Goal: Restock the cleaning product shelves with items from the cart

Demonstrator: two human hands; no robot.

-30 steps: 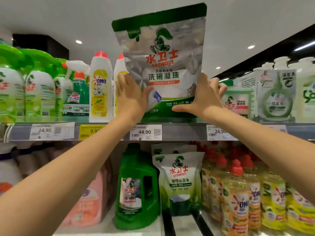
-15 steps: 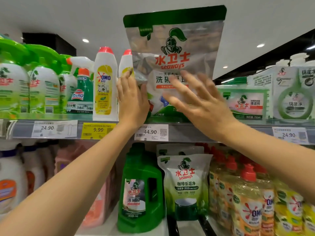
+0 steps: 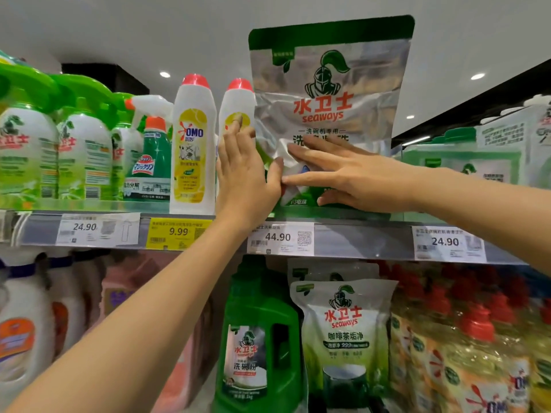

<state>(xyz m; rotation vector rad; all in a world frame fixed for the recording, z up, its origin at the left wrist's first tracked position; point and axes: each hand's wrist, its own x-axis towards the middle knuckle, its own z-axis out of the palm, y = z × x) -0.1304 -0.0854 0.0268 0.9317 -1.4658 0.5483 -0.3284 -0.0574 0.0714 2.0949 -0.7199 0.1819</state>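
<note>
A large silver and green seaways pouch [image 3: 329,93] stands upright on the top shelf [image 3: 357,239], above the 44.90 price tag [image 3: 280,238]. My left hand [image 3: 246,177] lies against the pouch's lower left edge, fingers straight and pointing up, thumb on its front. My right hand [image 3: 354,174] presses flat on the pouch's front, fingers spread and pointing left. The two hands touch near the pouch's lower left. The cart is out of view.
White OMO bottles [image 3: 193,144] with red caps stand just left of the pouch, then green spray bottles [image 3: 83,144]. Green and white boxes [image 3: 465,162] sit to its right. Below are a green jug [image 3: 259,338], a smaller seaways pouch [image 3: 343,332] and yellow OMO bottles [image 3: 477,359].
My right hand let go of the pouch's right edge and moved across to lie flat on its front. The left hand stayed at the left edge. The view shifted left.
</note>
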